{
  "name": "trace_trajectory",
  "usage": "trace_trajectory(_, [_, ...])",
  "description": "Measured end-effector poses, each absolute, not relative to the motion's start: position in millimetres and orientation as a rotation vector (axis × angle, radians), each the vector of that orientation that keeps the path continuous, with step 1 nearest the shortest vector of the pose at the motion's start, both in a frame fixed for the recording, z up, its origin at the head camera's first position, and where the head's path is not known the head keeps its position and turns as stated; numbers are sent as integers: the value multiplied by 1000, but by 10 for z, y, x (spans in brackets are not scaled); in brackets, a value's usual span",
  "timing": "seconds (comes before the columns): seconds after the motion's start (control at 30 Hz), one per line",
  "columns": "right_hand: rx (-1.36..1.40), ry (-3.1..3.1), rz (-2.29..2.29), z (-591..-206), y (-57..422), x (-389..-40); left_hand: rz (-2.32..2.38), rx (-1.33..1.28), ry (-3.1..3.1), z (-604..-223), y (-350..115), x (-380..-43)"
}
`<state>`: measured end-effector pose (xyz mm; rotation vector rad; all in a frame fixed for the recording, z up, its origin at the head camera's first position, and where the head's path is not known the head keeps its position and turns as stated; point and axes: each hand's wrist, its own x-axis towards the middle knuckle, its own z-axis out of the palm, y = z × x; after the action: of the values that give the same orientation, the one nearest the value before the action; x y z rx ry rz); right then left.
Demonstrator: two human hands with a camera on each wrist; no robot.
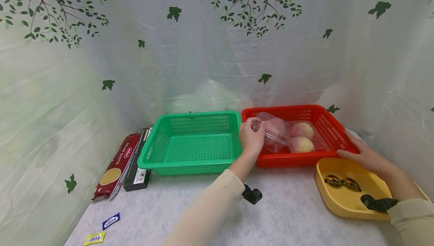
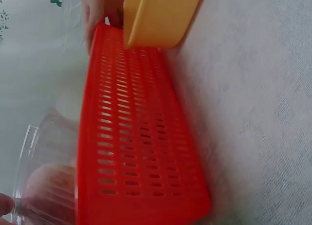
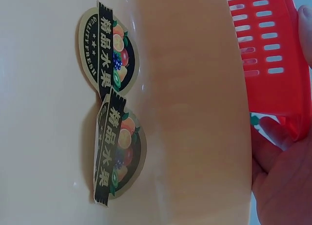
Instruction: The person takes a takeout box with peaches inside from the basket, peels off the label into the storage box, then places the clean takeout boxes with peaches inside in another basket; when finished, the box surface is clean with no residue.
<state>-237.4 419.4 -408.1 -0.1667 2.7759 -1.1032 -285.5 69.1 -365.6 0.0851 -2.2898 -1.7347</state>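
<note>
My left hand (image 1: 251,136) pinches the edge of a clear plastic fruit box (image 1: 276,142), which is tilted up at the left side of the red basket (image 1: 291,160). Pinkish peaches (image 1: 301,130) show inside and through the plastic. In the left wrist view, one fingertip meets the edge of the clear plastic (image 2: 53,130). At the basket's right front corner, my right hand (image 1: 366,157) grips the rim, thumb on top. The right wrist view shows that hand (image 3: 287,171) around the basket's corner (image 3: 278,84), partly hidden behind the yellow tub's wall.
A green basket (image 1: 193,166) stands left of the red one. Beneath my right forearm sits a yellow tub (image 1: 339,200) with two fruit stickers (image 3: 109,52). A dark red packet (image 1: 116,167) and a black box (image 1: 137,172) lie at left, near two small wrapped sachets (image 1: 111,220).
</note>
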Motion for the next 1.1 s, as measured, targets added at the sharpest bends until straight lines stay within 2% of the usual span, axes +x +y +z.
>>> trace_trajectory(0.47, [-189, 2796, -1087, -4107, 4210, -2395, -1813, -5, -2461, -3682, 786, -2846])
trace_trajectory(1.1, [-194, 2798, -1125, -4110, 4174, -2371, -1817, 41, -2852, -3650, 758, -2916])
